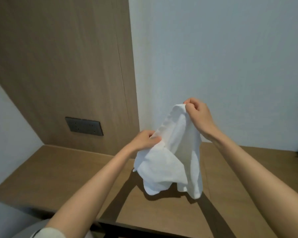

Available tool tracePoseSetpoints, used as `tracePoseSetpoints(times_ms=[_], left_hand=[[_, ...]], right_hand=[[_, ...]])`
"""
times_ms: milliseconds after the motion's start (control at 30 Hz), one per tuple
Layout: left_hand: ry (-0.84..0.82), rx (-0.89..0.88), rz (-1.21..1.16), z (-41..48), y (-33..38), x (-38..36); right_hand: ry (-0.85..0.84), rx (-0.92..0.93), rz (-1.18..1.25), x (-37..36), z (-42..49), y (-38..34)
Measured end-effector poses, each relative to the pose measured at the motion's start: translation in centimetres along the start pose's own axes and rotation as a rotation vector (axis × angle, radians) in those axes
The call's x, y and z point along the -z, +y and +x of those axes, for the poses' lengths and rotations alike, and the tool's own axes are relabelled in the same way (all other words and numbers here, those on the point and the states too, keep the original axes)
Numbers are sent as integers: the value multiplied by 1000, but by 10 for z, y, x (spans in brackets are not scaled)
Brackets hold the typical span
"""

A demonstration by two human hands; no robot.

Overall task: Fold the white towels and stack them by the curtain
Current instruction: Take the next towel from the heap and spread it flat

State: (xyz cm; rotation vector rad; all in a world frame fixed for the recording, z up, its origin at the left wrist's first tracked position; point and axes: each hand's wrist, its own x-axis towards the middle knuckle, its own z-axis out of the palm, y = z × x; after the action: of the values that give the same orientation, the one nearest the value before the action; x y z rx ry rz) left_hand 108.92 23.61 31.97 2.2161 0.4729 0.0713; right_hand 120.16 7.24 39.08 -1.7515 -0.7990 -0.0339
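White terry towel [172, 155], one item, held in the air over the wooden desk [62, 170]: right hand [197, 113] pinches its top corner, left hand [144, 140] grips an edge lower down. Unfolded, hanging crumpled (folding barely begun, by my judgement). No stack or curtain in view. Labels, writing: none legible.

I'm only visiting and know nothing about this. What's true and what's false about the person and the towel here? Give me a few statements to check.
1. The left hand and the right hand both grip the white towel. True.
2. The towel lies folded flat. False: it hangs rumpled from the hands, over the wooden table.
3. The right hand is raised higher than the left. True.
4. The dark socket panel sits on the table. False: it is set in the wooden wall panel.
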Motion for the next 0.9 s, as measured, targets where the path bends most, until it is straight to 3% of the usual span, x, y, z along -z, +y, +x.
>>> tracePoseSetpoints(times_ms=[133, 267, 367, 467, 567, 733, 900], left_hand=[[4, 76, 143, 33, 10, -15], [364, 86, 54, 60, 42, -10], [597, -37, 31, 79, 78, 7], [740, -180, 49, 90, 122, 25], [860, -303, 13, 97, 170, 46], [1011, -371, -238, 95, 247, 91], [1044, -471, -341, 80, 304, 119]], right_hand=[[97, -40, 64, 52, 24, 14], [135, -36, -129, 103, 42, 44], [20, 19, -441, 139, 47, 57], [-25, 173, -582, 169, 61, 56], [139, 266, -502, 193, 86, 41], [433, 363, -193, 226, 129, -13], [601, 482, -163, 253, 162, -67]])
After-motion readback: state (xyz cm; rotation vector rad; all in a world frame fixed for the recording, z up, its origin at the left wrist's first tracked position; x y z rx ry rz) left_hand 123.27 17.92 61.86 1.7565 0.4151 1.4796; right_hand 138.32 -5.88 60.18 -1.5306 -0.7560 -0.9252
